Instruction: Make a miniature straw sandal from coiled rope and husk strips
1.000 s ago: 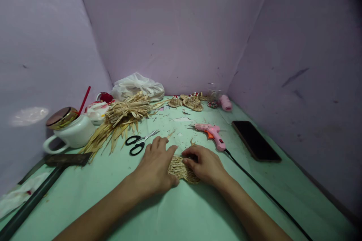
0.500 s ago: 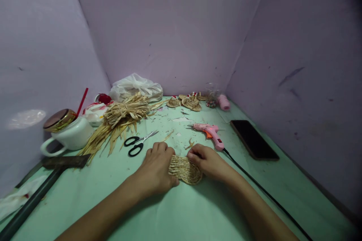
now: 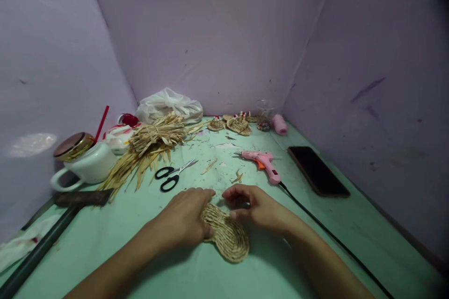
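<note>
Woven straw piece lay on the green desk, left end gripped by the left hand, thumb on top. Right hand: thumb and fingers parted, at the piece's far edge. Pink glue gun lay beyond, between open scissors and dark phone. Straw bundle lay behind the scissors; white mug stood farther left

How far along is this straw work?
Partway, by the look of it. The woven pieces at the back, with red and white trim, look done. In hand is a plain woven piece, held by the left hand, with the right hand at its edge. Trim may be left: none shows on it. Loose straw also remains.
</note>
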Demonstrator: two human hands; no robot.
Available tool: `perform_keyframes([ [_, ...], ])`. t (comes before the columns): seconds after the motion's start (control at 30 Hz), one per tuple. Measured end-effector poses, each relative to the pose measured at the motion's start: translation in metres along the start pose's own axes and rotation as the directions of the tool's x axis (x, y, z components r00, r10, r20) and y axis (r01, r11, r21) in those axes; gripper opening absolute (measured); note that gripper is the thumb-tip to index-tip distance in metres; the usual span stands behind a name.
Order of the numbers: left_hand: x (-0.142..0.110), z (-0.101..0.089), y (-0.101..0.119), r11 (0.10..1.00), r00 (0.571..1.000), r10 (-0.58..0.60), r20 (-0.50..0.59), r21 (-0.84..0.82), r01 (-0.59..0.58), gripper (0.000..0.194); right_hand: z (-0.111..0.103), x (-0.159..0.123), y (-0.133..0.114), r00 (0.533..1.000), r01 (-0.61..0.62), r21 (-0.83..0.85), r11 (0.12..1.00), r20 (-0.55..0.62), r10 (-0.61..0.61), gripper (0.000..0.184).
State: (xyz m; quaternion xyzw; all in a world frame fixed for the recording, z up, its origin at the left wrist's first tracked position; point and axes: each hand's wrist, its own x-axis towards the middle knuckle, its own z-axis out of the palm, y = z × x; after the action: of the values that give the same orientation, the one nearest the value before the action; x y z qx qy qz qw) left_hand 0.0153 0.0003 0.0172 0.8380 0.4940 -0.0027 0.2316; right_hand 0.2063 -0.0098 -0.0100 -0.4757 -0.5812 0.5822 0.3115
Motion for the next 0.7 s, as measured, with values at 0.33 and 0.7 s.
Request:
perform_keyframes([
  [0.33, 0.004, 0.013, -0.004, 0.973, 0.974, 0.059, -0.218, -0.207, -0.105, 0.068, -0.001, -0.004, -0.002, 0.999, -0.048, -0.012, 0.999, 0.016, 0.048, 0.017],
  [0.7, 0.007, 0.015, 0.01, 0.895, 0.964, 0.016, -0.264, -0.426, -0.131, 0.012, 0.003, -0.002, -0.008, 0.983, 0.076, -0.133, 0.988, -0.158, -0.097, 0.008],
])
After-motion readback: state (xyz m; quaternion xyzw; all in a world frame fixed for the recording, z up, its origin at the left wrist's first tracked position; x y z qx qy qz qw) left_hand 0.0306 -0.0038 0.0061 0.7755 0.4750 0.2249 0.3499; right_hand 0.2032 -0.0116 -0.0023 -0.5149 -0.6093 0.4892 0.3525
